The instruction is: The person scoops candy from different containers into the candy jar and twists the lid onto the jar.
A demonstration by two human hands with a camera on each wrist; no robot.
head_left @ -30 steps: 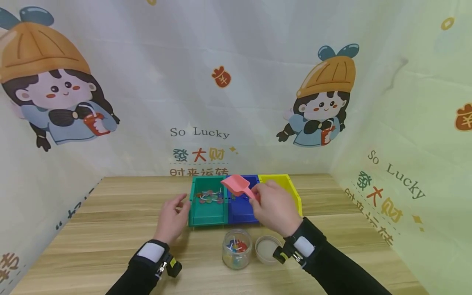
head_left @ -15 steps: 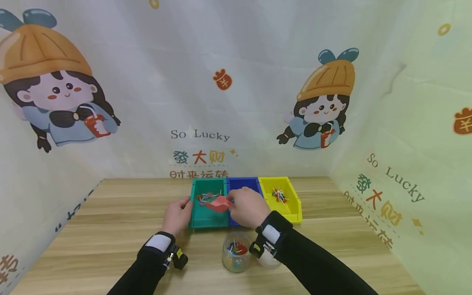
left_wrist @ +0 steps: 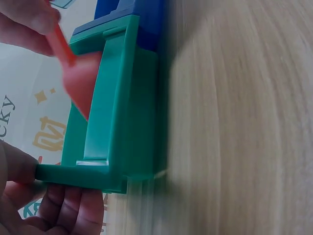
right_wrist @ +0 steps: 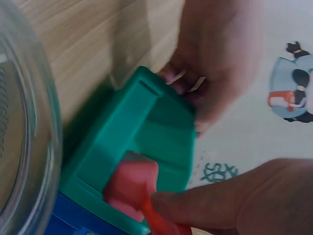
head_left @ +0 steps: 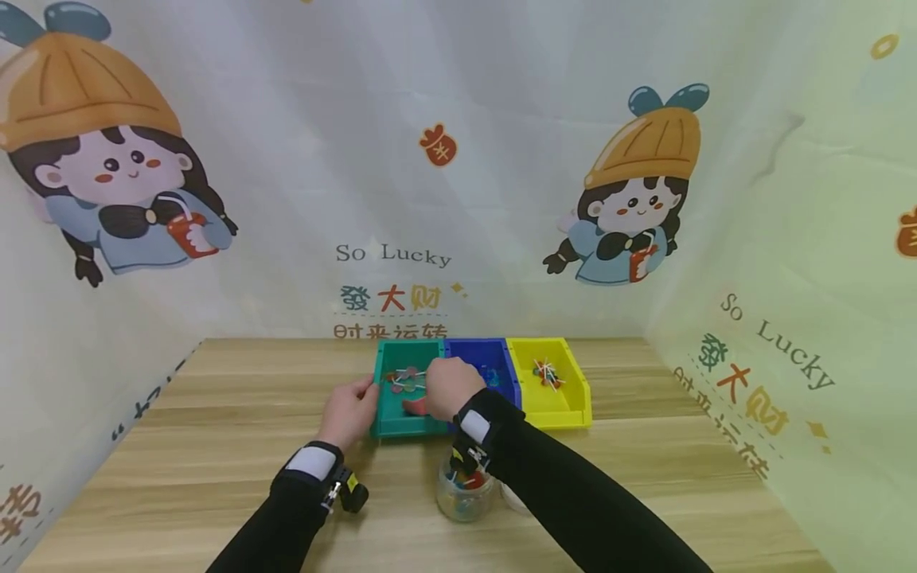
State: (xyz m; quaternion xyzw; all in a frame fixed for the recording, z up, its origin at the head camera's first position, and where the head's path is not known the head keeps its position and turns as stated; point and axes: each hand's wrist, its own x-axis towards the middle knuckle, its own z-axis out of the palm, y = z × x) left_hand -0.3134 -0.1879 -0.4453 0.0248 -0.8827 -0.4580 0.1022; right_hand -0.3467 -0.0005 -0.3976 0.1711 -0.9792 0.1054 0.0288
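Observation:
My right hand (head_left: 454,388) grips the handle of a small pink scoop (right_wrist: 134,183), whose blade dips inside the green bin (left_wrist: 115,105). The left wrist view shows that blade (left_wrist: 82,81) beside the bin's front wall. My left hand (head_left: 349,414) pinches the bin's left side wall, thumb on one side and curled fingers on the other. Behind the scoop, several lollipops (head_left: 407,379) lie in the green bin. From the head, my right hand covers most of the scoop and part of the blue bin (head_left: 505,372).
Joined to the blue bin is a yellow bin (head_left: 576,414) with several lollipops (head_left: 548,374). In front stands an open glass jar (head_left: 464,501) of lollipops, partly under my right wrist. A pale round lid (head_left: 514,500) lies beside it, mostly hidden by my sleeve.
My right hand has moved left and down with the scoop, from over the blue bin into the green one. My left hand has closed on the green bin's side wall.

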